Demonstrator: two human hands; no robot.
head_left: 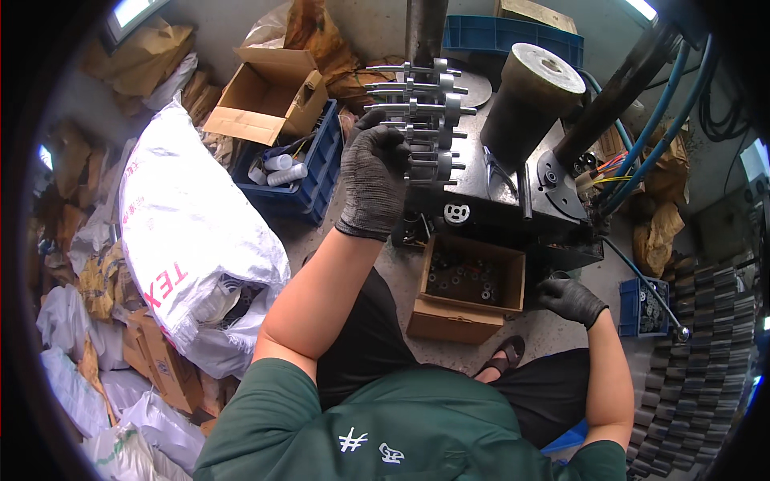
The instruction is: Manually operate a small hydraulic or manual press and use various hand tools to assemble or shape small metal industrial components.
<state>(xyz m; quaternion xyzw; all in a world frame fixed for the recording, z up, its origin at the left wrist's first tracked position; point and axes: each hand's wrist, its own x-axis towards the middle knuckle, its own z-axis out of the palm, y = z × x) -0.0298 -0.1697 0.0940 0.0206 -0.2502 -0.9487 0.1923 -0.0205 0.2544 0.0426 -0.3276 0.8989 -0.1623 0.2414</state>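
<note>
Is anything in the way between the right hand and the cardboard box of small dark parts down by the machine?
Nothing visible blocks it. The right hand hangs just to the right of the cardboard box, beside its right wall, and the box's top is open. The left hand is up at the rack of metal pins, well clear.

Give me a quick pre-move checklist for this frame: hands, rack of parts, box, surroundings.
1. Left hand on the rack of metal pins: ok, gloved fingers wrap its left side.
2. Left grip fully closed: cannot tell, palm side is hidden.
3. Right hand free: ok, gloved, holds nothing visible, beside the cardboard box.
4. Box stocked: ok, small dark round parts lie inside.
5. Loose ring part on the black machine table: ok, it lies apart from both hands.
6. Blue hoses away from hands: ok.
</note>
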